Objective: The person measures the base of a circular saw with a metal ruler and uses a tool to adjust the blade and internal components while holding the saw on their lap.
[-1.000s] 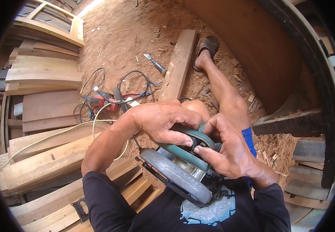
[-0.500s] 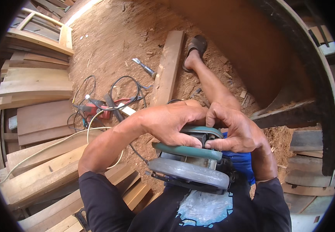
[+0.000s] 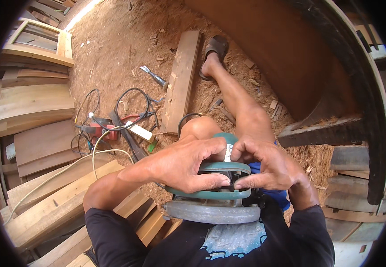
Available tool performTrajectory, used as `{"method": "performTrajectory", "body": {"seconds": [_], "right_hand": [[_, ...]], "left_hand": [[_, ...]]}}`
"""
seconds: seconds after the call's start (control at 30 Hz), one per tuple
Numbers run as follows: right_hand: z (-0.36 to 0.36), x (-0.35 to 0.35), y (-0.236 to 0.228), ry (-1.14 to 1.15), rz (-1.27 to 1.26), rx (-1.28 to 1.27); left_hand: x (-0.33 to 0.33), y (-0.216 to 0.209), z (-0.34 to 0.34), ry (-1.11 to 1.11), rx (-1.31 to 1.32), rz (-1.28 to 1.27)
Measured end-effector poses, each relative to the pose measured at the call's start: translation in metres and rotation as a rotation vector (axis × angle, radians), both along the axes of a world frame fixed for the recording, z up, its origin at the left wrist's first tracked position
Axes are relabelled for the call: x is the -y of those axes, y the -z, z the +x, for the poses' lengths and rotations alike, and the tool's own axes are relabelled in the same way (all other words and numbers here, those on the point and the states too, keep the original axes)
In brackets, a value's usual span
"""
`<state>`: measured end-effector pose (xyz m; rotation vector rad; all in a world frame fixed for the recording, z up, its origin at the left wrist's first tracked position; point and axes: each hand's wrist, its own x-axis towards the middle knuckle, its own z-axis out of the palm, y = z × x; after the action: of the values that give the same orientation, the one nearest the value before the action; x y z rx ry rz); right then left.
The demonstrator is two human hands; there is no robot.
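A green circular saw (image 3: 219,213) with a grey curved guard rests against my lap and the front of my black shirt. My left hand (image 3: 186,164) wraps its handle from the left, and my right hand (image 3: 266,167) grips it from the right. Both thumbs press near a small black part (image 3: 233,176) inside the handle opening, their tips close together. The fingers curl behind the green motor housing and are partly hidden. The saw's blade cannot be made out.
Sawdust and wood scraps cover the ground. A plank (image 3: 182,84) lies beside my sandalled foot (image 3: 215,49), near a chisel-like tool (image 3: 154,76). A red power tool (image 3: 101,131) sits among cables. Stacked boards (image 3: 37,102) stand left; a large brown wooden piece (image 3: 282,58) curves at right.
The saw has tipped in my hands, so more of its green housing and a white label show. Both hands stay on the handle. The whole view has shifted slightly.
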<state>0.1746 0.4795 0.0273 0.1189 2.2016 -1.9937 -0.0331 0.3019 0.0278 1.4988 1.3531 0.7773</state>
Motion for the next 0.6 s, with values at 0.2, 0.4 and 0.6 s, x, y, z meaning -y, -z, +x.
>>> {"method": "performTrajectory", "body": {"seconds": [0.2, 0.4, 0.6], "right_hand": [[-0.004, 0.001, 0.004, -0.003, -0.155, 0.042], [-0.002, 0.001, -0.003, 0.027, -0.105, 0.157], [-0.002, 0.002, -0.004, 0.048, -0.27, 0.098]], "left_hand": [[-0.006, 0.0, -0.002, -0.022, 0.019, 0.002], [-0.015, 0.012, -0.008, 0.191, 0.119, -0.076], [-0.013, 0.011, -0.002, 0.159, 0.145, -0.008]]}}
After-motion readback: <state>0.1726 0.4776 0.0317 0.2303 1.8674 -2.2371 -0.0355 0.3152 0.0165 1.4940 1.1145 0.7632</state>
